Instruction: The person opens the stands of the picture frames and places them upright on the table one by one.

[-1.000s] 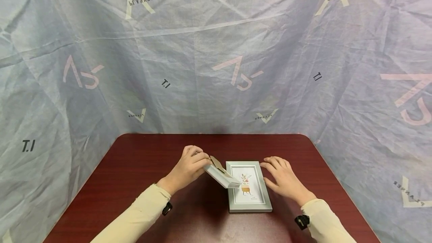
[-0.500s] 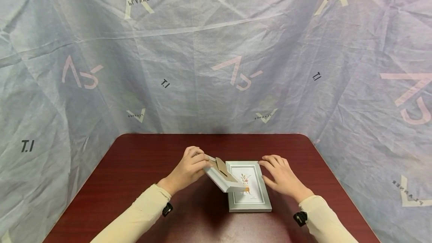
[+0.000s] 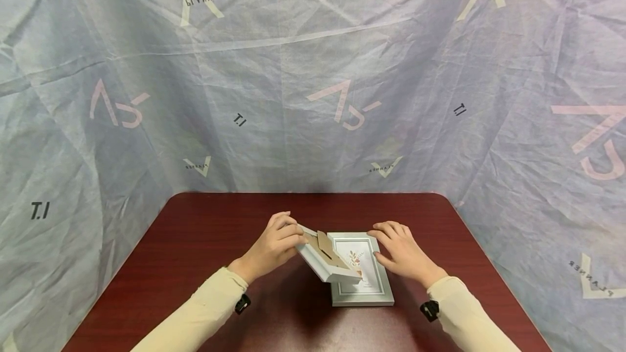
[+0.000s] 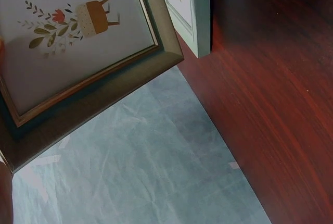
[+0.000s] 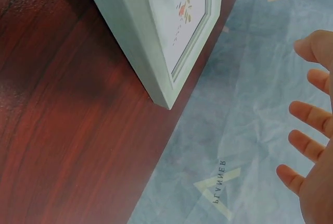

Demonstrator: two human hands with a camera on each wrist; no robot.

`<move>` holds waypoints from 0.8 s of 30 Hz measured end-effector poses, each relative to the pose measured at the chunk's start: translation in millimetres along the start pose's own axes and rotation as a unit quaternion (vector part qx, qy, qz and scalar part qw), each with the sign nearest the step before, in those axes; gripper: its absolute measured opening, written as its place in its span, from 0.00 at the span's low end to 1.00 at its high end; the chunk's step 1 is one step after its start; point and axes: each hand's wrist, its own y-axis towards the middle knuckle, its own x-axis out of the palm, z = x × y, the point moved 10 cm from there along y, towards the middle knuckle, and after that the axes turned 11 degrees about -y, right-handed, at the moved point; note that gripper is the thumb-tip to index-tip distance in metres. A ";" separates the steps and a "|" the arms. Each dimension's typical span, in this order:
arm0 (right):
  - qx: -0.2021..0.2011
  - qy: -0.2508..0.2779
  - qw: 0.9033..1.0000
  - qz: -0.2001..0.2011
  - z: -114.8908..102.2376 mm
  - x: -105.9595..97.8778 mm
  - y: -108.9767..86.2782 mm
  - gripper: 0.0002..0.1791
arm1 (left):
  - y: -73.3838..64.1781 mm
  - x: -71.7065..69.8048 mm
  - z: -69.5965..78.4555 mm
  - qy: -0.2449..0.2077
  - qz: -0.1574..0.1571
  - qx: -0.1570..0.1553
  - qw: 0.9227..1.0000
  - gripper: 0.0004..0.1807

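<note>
My left hand (image 3: pixel 271 246) grips the edge of a picture frame (image 3: pixel 313 264), tilted above the table with its brown backing and flap-like stand facing up. In the left wrist view, the front of this picture frame (image 4: pixel 114 86) shows a potted plant print with a red flower. A second, pale silver-green picture frame (image 3: pixel 363 302) lies face up on the table, partly covered by the held one; a similar print shows in it. Over this frame's right side hovers my right hand (image 3: pixel 406 249), holding nothing. Its fingers spread apart in the right wrist view.
The dark red wooden table (image 3: pixel 210 243) has rounded far corners. Grey printed cloth (image 3: pixel 274 140) hangs behind it and along both sides. A black strap device (image 3: pixel 430 310) sits on the right wrist, another strap device (image 3: pixel 243 303) on the left.
The held picture frame has turned so more of its backing and stand shows, and its lower end reaches further over the lying frame. My right hand has shifted slightly left.
</note>
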 end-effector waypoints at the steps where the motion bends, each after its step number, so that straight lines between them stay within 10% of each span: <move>1: -0.001 0.001 1.000 -0.002 -0.8 0.3 1.1 0.25 | -0.1 0.0 0.2 0.000 0.000 0.000 1.000 0.19; 24: -0.029 0.011 0.999 -0.034 -16.7 14.5 25.3 0.25 | 0.7 0.0 7.3 -0.001 0.008 0.014 1.000 0.18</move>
